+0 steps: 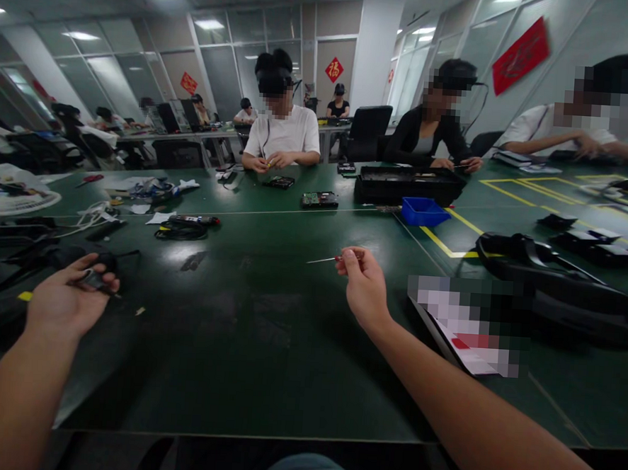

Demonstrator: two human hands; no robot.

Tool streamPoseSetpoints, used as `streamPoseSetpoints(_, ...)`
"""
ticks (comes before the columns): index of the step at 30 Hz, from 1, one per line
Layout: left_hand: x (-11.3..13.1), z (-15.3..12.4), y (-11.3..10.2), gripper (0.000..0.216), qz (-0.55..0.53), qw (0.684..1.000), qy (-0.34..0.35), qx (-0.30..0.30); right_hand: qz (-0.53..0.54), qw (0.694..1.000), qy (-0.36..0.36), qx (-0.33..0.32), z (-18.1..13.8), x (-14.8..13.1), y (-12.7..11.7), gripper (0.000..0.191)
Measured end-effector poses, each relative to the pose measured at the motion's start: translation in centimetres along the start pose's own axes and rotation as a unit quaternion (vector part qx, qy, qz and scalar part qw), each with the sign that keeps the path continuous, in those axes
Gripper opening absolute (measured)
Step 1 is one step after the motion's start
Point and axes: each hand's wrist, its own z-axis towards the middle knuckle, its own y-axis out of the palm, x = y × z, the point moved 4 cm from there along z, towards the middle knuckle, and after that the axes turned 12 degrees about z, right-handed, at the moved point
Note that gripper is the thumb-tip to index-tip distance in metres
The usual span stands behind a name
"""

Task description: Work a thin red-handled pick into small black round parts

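My right hand is closed around the red handle of a thin screwdriver, its metal shaft pointing left above the green table. At the left, my left hand is turned palm up with its fingers curled around a small dark grey object. What kind of object it is does not show clearly; a short thin tip sticks out on its right side. A tiny pale scrap lies on the table to the right of my left hand.
A coiled black cable, a green circuit board, a blue bin and a long black case lie farther back. To the right are a booklet and a black headset-like item. Several people sit across the table.
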Motion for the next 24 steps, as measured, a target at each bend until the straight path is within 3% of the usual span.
streamPoseSetpoints(7,-1.3,-3.9,8.1,0.040,0.000,0.988,-0.010,-0.155,0.002,1.000,0.001,-0.001,-0.1,-0.5,0.1,0.023)
streamPoseSetpoints(15,-3.9,-10.0,17.6,0.041,-0.018,0.943,-0.011,-0.332,0.001,1.000,-0.001,0.008,0.0,-0.5,0.0,0.024)
streamPoseSetpoints(20,-4.9,-14.2,21.7,0.041,0.014,0.911,0.007,-0.413,0.003,1.000,-0.002,0.004,0.0,-0.5,0.0,0.024)
streamPoseSetpoints(24,-6.3,-16.9,23.5,0.044,0.057,0.886,0.053,-0.457,0.002,1.000,-0.008,0.014,0.0,-0.6,-0.1,0.023)
